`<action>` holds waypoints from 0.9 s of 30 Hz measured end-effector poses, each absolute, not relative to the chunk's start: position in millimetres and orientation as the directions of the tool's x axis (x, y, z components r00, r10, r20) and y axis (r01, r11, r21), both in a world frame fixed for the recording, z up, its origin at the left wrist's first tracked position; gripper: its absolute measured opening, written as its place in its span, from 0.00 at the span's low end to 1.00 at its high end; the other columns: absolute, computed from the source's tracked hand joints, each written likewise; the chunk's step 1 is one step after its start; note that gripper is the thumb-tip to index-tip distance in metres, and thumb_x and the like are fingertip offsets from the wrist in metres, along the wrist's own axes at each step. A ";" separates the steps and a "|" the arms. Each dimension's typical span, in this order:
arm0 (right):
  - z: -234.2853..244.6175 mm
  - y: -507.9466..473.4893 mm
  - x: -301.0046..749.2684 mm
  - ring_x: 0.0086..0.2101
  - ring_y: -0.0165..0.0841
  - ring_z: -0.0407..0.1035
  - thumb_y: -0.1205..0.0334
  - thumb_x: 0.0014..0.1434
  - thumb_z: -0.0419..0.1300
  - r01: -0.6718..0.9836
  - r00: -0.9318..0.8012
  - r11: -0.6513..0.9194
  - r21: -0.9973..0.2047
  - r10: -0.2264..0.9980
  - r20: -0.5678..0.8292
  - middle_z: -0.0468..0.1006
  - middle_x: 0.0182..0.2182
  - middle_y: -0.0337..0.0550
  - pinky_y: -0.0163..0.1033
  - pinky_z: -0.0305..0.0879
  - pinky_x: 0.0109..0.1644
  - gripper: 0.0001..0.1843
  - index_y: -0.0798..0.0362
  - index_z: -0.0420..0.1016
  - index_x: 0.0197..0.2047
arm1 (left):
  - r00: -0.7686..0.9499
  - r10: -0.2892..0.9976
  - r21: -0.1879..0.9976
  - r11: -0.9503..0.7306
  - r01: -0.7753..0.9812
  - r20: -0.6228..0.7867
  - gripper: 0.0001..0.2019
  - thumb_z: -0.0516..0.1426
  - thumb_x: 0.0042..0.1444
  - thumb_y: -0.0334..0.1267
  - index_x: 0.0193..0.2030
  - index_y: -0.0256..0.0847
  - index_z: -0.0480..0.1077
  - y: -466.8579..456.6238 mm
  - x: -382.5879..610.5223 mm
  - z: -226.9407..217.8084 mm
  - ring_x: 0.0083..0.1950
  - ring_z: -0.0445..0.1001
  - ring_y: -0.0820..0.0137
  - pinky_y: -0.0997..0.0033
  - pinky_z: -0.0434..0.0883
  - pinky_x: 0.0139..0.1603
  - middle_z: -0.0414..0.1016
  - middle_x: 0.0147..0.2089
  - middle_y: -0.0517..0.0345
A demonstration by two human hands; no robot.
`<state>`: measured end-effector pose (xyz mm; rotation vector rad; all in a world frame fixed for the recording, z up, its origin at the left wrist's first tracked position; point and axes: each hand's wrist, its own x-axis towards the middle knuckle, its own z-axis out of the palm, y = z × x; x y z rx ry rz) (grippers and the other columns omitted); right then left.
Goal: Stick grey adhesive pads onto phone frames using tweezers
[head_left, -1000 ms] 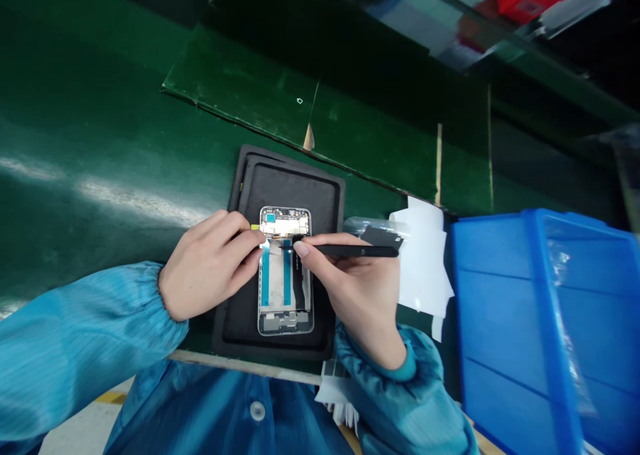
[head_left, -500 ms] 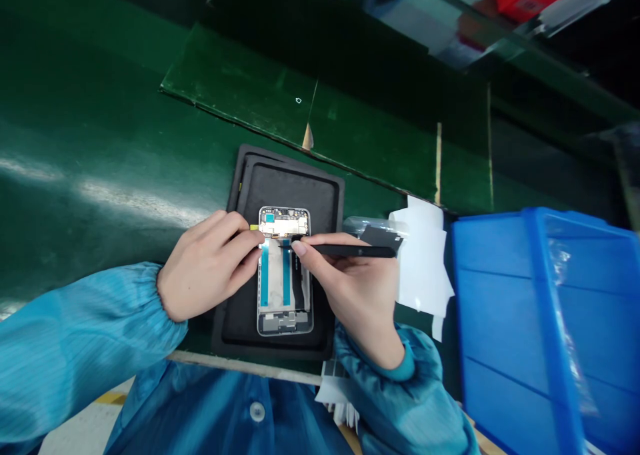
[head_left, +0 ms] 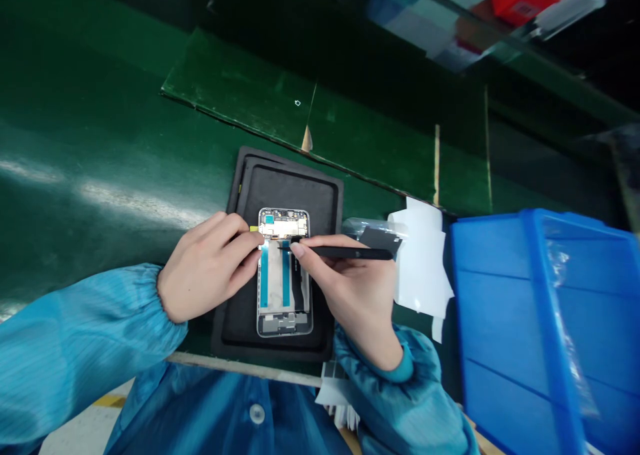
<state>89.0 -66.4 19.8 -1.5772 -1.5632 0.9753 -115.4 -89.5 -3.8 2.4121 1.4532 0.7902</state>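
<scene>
An opened smartphone [head_left: 275, 282] lies on a black tray [head_left: 295, 187], its circuit board showing at the top and two blue strips running down the bare battery bay. Against the phone's upper left edge, my left hand [head_left: 207, 265] is closed, its bent fingertips gripping the frame just below a small yellow tab [head_left: 254, 228]. My right hand [head_left: 353, 282] is closed around black tweezers [head_left: 350, 252], held nearly level. Their tips reach over the inside of the phone just below the board, beside a black flex cable [head_left: 298, 285]. Whether the tips pinch anything is too small to tell.
White paper sheets [head_left: 423, 262] and a dark flat piece [head_left: 380, 238] with clear plastic lie right of the tray. A large blue bin [head_left: 500, 308] stands at the far right. A raised green board [head_left: 250, 102] runs along the back, with a red box [head_left: 525, 0] beyond.
The tweezers and my right hand have shifted very slightly. My left hand holds its place at the phone's edge; the whole view has moved a little.
</scene>
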 end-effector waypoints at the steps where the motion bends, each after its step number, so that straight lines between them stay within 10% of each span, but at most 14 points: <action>1: 20.2 -66.4 88.9 0.26 0.34 0.79 0.61 0.52 0.73 0.471 -0.013 -0.028 -0.882 0.999 -0.039 0.85 0.28 0.40 0.36 0.78 0.28 0.04 0.50 0.83 0.31 | 0.368 0.867 0.443 -0.490 0.751 0.335 0.08 0.55 0.65 0.35 0.45 0.36 0.74 -89.6 -115.5 -3.8 0.40 0.71 0.63 0.61 0.72 0.40 0.73 0.40 0.50; 27: 30.9 -90.4 111.7 0.32 0.36 0.80 0.60 0.53 0.72 0.472 0.055 0.024 -0.881 0.997 0.057 0.85 0.32 0.41 0.40 0.80 0.37 0.05 0.50 0.83 0.34 | 0.609 0.787 0.112 -0.617 0.779 0.096 0.17 0.49 0.69 0.39 0.61 0.50 0.70 -88.6 -116.9 15.8 0.49 0.68 0.55 0.57 0.69 0.41 0.71 0.52 0.47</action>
